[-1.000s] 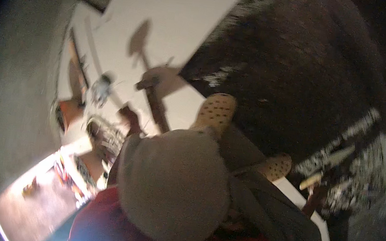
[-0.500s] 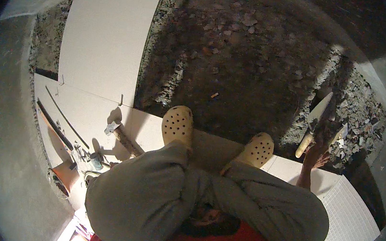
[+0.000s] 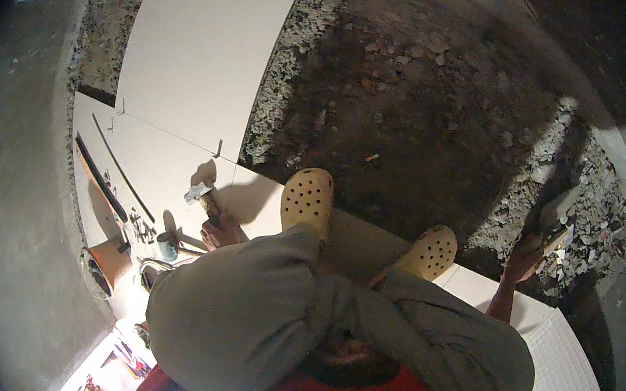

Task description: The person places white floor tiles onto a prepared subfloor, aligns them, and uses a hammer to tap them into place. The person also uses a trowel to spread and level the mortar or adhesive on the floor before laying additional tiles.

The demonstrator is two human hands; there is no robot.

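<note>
My left hand is wrapped round the wooden handle of a hammer, which is on the pale tiles with its metal head pointing away from me. Over on the right, my right hand is closed round the handle of a pointed trowel. Its blade extends away from me over the loose rubble, and the fingers hide most of the handle. Close beside that hand is a yellowish, stick-like piece whose kind I cannot make out.
Large pale tiles cover the left side; dark rough ground lies ahead. Left of me are a mallet, thin dark strips, small clips and an orange-rimmed bucket. A gridded tile lies right. Walls flank both sides.
My left hand has come into view and taken hold of the hammer. My right hand has picked up the trowel beside it and shifted it right, over the rubble. The view has turned slightly.
</note>
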